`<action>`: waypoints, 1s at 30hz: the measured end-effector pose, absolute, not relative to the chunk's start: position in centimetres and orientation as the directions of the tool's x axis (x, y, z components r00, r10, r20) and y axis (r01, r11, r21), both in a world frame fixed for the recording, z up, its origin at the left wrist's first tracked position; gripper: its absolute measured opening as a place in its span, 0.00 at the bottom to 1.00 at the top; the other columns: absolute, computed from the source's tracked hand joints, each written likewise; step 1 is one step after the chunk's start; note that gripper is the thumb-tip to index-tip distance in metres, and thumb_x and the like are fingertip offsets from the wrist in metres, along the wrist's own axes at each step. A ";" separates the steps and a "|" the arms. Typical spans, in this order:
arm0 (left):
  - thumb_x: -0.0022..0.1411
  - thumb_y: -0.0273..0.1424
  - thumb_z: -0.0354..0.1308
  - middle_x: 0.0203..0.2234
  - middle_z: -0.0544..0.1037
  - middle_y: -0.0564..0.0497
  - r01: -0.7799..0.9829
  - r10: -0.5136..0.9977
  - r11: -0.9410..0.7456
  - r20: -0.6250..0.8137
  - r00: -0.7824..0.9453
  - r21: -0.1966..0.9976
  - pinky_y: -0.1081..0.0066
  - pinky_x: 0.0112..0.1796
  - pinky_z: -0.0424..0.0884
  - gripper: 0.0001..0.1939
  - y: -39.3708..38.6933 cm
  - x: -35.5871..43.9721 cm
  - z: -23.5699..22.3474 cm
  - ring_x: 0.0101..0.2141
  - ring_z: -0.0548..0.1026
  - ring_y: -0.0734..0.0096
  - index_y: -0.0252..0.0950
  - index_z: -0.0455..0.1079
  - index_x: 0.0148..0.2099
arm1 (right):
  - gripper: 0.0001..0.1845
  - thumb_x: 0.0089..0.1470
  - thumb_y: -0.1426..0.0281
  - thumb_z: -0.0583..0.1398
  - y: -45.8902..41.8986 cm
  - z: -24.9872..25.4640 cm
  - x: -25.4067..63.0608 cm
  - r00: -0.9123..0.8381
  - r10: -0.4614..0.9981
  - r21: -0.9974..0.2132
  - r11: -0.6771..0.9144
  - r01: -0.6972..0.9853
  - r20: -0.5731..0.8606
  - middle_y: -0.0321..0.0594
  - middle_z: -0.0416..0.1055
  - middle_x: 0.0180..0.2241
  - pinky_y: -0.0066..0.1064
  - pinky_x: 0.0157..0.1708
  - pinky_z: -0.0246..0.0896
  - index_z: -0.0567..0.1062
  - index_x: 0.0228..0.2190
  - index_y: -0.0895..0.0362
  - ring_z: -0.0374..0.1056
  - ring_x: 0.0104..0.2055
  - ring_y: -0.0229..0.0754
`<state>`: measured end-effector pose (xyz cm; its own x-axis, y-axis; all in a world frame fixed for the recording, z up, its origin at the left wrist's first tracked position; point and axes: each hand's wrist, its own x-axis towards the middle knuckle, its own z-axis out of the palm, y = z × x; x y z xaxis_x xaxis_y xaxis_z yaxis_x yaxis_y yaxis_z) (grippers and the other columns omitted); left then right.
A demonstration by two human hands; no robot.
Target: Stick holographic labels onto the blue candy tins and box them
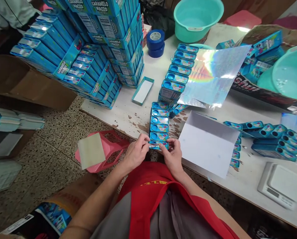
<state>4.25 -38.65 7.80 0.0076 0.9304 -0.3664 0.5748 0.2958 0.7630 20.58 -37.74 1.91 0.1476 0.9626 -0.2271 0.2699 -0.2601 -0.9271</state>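
Observation:
A row of several small blue candy boxes (159, 124) lies on the white table (128, 114), running toward me. My left hand (136, 154) and my right hand (172, 154) are both closed in a pinch on the nearest box (158, 145) at the table's edge, one on each end. A second, longer row of the same blue boxes (179, 71) lies farther back. A sheet of shiny holographic foil (213, 76) lies to the right of that row. An open white carton (207, 142) sits just right of my right hand.
Tall stacks of blue display cartons (93, 43) fill the left of the table. An empty blue tray (143, 90), blue tape rolls (155, 42), teal basins (197, 18), more blue boxes (272, 137) and a white scale (282, 186) stand around. A pink stool (106, 149) is on the floor.

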 end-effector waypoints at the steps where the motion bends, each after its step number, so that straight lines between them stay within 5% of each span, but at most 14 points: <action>1: 0.62 0.29 0.44 0.23 0.70 0.59 0.588 0.926 0.297 -0.378 0.016 0.752 0.74 0.28 0.57 0.06 -38.7 4.1 8.0 0.25 0.66 0.74 0.40 0.59 0.42 | 0.16 0.45 0.59 0.63 -37.7 1.9 20.6 0.149 0.962 -0.928 -0.261 0.266 -0.228 0.35 0.63 0.32 0.31 0.32 0.57 0.67 0.33 0.55 0.58 0.30 0.37; 10: 0.61 0.30 0.44 0.21 0.66 0.59 0.580 0.913 0.222 -0.376 0.159 0.784 0.74 0.29 0.56 0.07 -36.8 4.1 8.9 0.24 0.63 0.74 0.40 0.61 0.41 | 0.16 0.49 0.58 0.62 -37.2 2.6 21.5 -0.001 0.992 -0.895 -0.112 0.433 -0.125 0.37 0.64 0.34 0.33 0.34 0.59 0.71 0.35 0.55 0.59 0.33 0.39; 21: 0.64 0.31 0.46 0.24 0.67 0.57 0.416 0.945 0.167 -0.266 0.192 0.894 0.74 0.30 0.62 0.05 -36.8 3.1 12.6 0.26 0.65 0.78 0.38 0.60 0.41 | 0.23 0.57 0.52 0.52 -37.8 4.8 22.7 0.051 0.997 -0.921 -0.078 0.382 -0.064 0.43 0.65 0.41 0.39 0.39 0.64 0.71 0.46 0.53 0.63 0.39 0.43; 25: 0.65 0.33 0.48 0.24 0.69 0.56 0.285 0.943 0.218 -0.277 0.186 0.933 0.74 0.31 0.64 0.06 -37.7 2.7 12.7 0.27 0.67 0.77 0.38 0.60 0.42 | 0.33 0.56 0.44 0.47 -37.4 6.5 22.4 -0.127 0.944 -0.952 -0.299 0.064 -0.305 0.44 0.69 0.39 0.33 0.26 0.65 0.70 0.49 0.54 0.66 0.31 0.40; 30: 0.65 0.35 0.49 0.24 0.69 0.56 0.267 0.934 0.245 -0.301 0.194 0.932 0.74 0.30 0.64 0.07 -38.1 2.0 12.4 0.26 0.67 0.77 0.38 0.60 0.42 | 0.39 0.48 0.37 0.49 -36.6 7.4 21.0 -0.339 0.768 -0.770 -0.617 -0.162 -0.544 0.44 0.71 0.35 0.26 0.13 0.53 0.74 0.42 0.57 0.66 0.24 0.37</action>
<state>1.99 -38.11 12.36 0.1942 0.9337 -0.3007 0.2669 0.2447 0.9321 20.97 -36.64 7.36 -0.3386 0.7679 -0.5437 -0.1622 -0.6169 -0.7702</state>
